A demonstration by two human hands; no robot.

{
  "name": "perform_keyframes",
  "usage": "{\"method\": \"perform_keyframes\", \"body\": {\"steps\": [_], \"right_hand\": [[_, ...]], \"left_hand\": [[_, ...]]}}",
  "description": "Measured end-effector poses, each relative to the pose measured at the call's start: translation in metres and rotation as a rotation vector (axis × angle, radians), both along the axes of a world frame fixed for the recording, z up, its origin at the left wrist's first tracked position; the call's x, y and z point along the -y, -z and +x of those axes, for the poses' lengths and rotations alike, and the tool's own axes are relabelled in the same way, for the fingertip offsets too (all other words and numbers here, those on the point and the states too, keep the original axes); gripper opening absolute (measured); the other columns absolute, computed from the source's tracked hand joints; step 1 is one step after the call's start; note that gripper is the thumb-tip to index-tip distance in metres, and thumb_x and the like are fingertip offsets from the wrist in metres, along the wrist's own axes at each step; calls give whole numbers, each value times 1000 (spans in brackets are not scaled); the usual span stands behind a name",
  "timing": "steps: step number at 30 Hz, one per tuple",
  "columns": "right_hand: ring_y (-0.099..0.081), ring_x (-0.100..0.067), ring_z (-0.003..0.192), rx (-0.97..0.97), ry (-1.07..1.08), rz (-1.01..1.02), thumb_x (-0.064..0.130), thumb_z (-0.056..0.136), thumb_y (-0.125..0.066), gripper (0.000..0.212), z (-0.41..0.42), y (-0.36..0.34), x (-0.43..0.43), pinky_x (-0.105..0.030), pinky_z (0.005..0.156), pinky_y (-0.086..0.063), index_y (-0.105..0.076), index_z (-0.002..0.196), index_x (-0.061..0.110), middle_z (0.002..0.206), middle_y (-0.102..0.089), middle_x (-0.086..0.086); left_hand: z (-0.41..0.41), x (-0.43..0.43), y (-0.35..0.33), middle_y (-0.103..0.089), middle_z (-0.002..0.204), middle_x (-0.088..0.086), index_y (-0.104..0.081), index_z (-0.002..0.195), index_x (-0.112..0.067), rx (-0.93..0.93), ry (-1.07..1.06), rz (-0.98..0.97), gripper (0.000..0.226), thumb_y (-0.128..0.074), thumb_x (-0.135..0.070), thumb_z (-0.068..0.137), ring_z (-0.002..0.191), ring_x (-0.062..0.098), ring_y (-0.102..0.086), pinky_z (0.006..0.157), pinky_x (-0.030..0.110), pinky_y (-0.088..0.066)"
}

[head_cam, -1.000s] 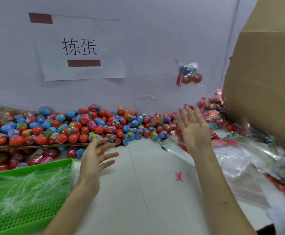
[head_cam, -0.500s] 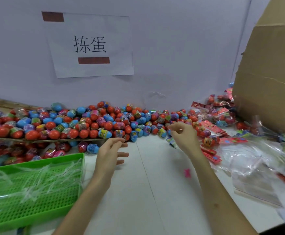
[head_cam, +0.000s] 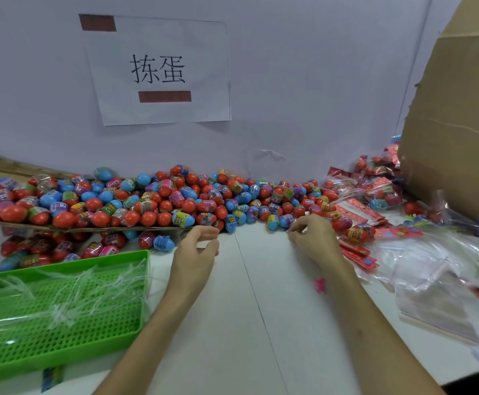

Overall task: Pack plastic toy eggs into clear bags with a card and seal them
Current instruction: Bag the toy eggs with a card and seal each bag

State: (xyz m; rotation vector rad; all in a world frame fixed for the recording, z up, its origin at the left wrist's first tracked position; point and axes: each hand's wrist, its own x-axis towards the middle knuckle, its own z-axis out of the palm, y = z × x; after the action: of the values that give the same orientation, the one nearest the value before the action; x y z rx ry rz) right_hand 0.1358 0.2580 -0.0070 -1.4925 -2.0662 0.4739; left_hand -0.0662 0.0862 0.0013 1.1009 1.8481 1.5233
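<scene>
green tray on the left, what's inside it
Inside the green tray lie thin clear plastic strips and crinkled clear film over its perforated floor. Glare on the film hides the floor at the left, and that end runs off frame.

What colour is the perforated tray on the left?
The tray is bright green; head view.

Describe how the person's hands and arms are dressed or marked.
Both the left hand and the right hand are bare: no gloves, rings or watch in view. Both forearms are uncovered, with no sleeve showing down to the picture's edge.
</scene>
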Motion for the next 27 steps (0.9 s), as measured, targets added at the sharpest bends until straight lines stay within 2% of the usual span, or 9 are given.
{"method": "perform_keyframes", "body": {"steps": [3,5,8,10,13,15,18,24,27], "right_hand": [[-64,-10,78,-47,21,5,12,89,-72,17,-1,0,-1,-31,68,-54,-73,80,25,89,-74,2],[-63,-16,95,-18,45,26,22,89,-76,8,-3,0,-2,-38,83,-55,-74,97,23,108,-70,0],[-50,-27,123,187,159,22,43,90,-74,41,-2,0,-3,-47,104,-41,-65,125,24,130,-57,-3],[-52,-29,119,208,180,6,45,89,-74,39,-2,-1,-3,-46,102,-42,-69,119,20,125,-63,-4],[-62,-26,102,58,142,-8,34,88,-80,29,-2,1,-3,-47,93,-54,-76,110,15,107,-72,-6],[-66,-20,90,0,147,3,26,89,-78,23,-3,0,-1,-39,82,-58,-78,108,14,101,-75,-4],[-64,-15,79,-22,166,16,15,94,-67,16,-1,-2,-3,-30,69,-52,-80,102,15,97,-77,-2],[-66,-17,83,-13,183,6,17,97,-63,16,-3,-4,-2,-35,73,-58,-77,104,15,96,-75,-2],[-63,-14,79,-143,222,57,19,95,-67,6,-2,-5,-3,-27,61,-47,-73,97,18,90,-71,2]], "left_hand": [[0,0,1,-68,114,-10,-67,111,-26,-14,6,-5,20,-54,-13,102,97,14,-69,75,30,-53],[0,-1,1,-68,114,-11,-68,110,-27,-22,10,-9,20,-54,-13,102,98,15,-69,77,31,-54],[1,0,2,-68,115,-12,-68,108,-27,-28,17,-12,21,-54,-12,102,98,16,-69,77,32,-55],[1,0,2,-68,114,-12,-68,108,-27,-34,19,-18,21,-54,-12,102,98,18,-69,79,38,-56],[2,0,1,-68,113,-11,-68,106,-28,-42,21,-24,21,-54,-12,102,97,20,-69,83,43,-58],[3,1,1,-68,112,-12,-68,105,-28,-47,24,-29,21,-54,-13,102,97,23,-69,83,45,-58],[3,0,1,-68,111,-13,-68,103,-29,-51,25,-33,22,-54,-13,102,97,23,-69,84,45,-58],[3,0,2,-67,115,-13,-69,104,-27,-64,33,-38,21,-54,-13,102,97,15,-69,85,38,-57],[4,0,1,-66,114,-12,-69,103,-27,-64,36,-42,22,-53,-12,102,96,15,-69,86,39,-58]]}}
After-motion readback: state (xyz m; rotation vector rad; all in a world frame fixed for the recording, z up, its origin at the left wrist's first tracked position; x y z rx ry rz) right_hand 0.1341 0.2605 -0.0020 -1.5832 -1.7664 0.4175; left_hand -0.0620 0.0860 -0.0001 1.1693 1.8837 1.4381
